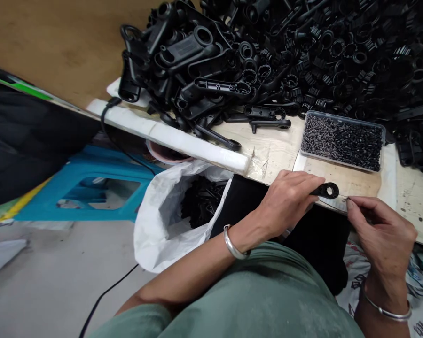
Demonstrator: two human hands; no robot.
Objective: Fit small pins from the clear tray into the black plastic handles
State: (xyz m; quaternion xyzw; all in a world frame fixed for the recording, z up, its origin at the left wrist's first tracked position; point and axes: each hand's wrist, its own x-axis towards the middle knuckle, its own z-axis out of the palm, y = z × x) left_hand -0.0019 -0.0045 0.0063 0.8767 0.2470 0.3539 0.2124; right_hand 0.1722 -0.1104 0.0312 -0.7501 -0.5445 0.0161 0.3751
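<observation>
My left hand [285, 202] grips a black plastic lever-shaped part [328, 190], whose ring-shaped end sticks out past the fingertips. The rest of that part is hidden by the fingers. Just right of the ring, my right hand [380, 227] pinches a small thin dark piece [346, 200] between thumb and forefinger; its kind is too small to make out. Both hands are at the table's front edge. Beyond them lies a clear plastic box [343, 164] filled with tiny dark metal and black pieces [341, 141].
Black arm-shaped parts [193, 47] and small ring parts [334, 47] are heaped across the back of the table [278, 157]. A white foam strip [169, 136] runs along the left edge. Below stand a white sack [155, 225] of black parts and a blue stool [81, 188].
</observation>
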